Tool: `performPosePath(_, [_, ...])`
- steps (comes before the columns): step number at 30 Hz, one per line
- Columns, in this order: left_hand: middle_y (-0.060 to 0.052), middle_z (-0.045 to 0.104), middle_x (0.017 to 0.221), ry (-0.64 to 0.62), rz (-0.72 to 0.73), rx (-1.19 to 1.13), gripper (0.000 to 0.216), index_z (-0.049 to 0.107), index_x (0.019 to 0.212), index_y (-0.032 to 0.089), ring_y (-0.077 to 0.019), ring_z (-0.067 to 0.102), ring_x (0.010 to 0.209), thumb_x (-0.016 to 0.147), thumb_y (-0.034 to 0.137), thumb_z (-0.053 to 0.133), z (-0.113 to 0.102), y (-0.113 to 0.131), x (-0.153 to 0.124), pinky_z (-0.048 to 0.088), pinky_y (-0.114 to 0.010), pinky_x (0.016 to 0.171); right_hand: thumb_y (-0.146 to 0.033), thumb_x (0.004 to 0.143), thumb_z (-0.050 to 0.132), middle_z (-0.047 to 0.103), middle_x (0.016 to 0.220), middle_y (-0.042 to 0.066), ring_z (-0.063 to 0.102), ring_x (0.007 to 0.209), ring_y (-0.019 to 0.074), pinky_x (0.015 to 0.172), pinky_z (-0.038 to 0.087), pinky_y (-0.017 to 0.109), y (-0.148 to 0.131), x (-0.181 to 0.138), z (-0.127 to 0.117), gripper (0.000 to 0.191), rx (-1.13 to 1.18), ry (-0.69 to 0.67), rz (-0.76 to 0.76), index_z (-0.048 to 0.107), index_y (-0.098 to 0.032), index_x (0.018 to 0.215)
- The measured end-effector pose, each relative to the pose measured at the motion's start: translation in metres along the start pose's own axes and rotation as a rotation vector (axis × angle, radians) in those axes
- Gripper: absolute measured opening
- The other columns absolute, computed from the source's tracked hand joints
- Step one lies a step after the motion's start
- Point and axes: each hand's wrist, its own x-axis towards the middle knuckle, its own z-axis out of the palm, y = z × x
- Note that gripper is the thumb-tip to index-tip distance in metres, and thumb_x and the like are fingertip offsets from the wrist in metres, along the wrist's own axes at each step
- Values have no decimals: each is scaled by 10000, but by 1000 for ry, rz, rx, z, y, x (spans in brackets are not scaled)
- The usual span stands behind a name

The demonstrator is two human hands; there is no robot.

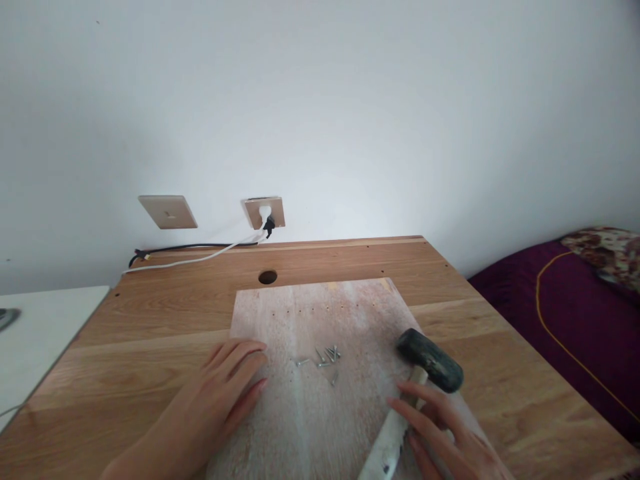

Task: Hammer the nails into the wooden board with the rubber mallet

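A pale, worn wooden board lies flat, with a row of small holes near its far edge. Several silvery screws or nails are loosely heaped at its middle; which kind I cannot tell. My left hand rests at the board's left edge, fingers stretched out and holding nothing. On the board's right side lies a mallet with a black head and a whitish, worn handle. The fingers of my right hand cross over this handle just below the head, with the thumb on its near side, in a loose grip.
Under the board is a wood-grain table with a round cable hole. Black and white cables run along its back to a wall socket. A white surface stands left, purple cloth right.
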Motion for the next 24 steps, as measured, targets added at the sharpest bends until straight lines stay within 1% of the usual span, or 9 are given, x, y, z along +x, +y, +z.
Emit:
performPosePath(3, [-69, 695, 1295, 7, 14, 41, 286, 610, 1286, 249, -247, 626, 1227, 1046, 298, 463, 4, 1, -8, 540, -431, 1035, -152, 922, 493, 703, 1299, 117, 756, 1083, 261, 814, 677, 329, 6, -1, 8, 474, -33, 58, -50, 633, -267, 1359])
performPosePath(5, [-72, 687, 1324, 3, 39, 54, 300, 602, 1308, 243, -246, 609, 1267, 1040, 301, 480, 6, 0, -10, 539, -429, 1049, -142, 900, 476, 701, 1315, 105, 737, 1123, 265, 855, 669, 356, 11, -3, 11, 514, -60, 49, -77, 633, -270, 1372])
performPosePath(8, [-62, 687, 1333, 8, 80, 60, 307, 606, 1307, 241, -240, 618, 1263, 1025, 338, 535, 7, -2, -9, 543, -414, 1055, -139, 892, 460, 688, 1352, 85, 711, 1164, 263, 900, 654, 375, 16, -5, 11, 542, -99, 47, -99, 628, -273, 1389])
performPosePath(11, [-53, 695, 1319, 25, 85, 47, 284, 630, 1273, 244, -233, 633, 1243, 1022, 344, 543, 8, -4, -8, 540, -403, 1061, -154, 906, 451, 682, 1362, 74, 698, 1175, 261, 904, 649, 381, 14, -4, 6, 527, -117, 57, -107, 633, -279, 1385])
performPosePath(13, [-49, 698, 1315, 30, 89, 40, 273, 638, 1263, 244, -226, 639, 1234, 1020, 323, 542, 8, -4, -7, 535, -397, 1069, -216, 932, 501, 697, 1328, 81, 713, 1141, 262, 880, 658, 375, 9, 0, 1, 448, -137, 35, -94, 652, -272, 1350])
performPosePath(15, [-50, 698, 1318, 21, 95, 45, 276, 637, 1268, 240, -224, 639, 1235, 1017, 307, 545, 9, -4, -8, 530, -397, 1077, -329, 953, 583, 724, 1265, 90, 736, 1086, 263, 839, 671, 366, 3, 6, -4, 362, -165, 26, -71, 674, -261, 1297])
performPosePath(18, [-56, 693, 1333, 6, 93, 65, 288, 629, 1284, 236, -228, 635, 1251, 1016, 310, 553, 10, -4, -9, 527, -398, 1081, -468, 953, 639, 750, 1184, 88, 759, 1023, 254, 787, 681, 343, -5, 14, -8, 355, -191, 59, -68, 696, -255, 1230])
performPosePath(24, [-59, 681, 1363, -6, 99, 99, 309, 610, 1304, 232, -233, 635, 1261, 1012, 325, 573, 13, -6, -11, 515, -419, 1100, -507, 983, 606, 759, 1167, 74, 765, 1010, 237, 799, 675, 325, -11, 24, -9, 348, -187, 84, -63, 706, -260, 1206])
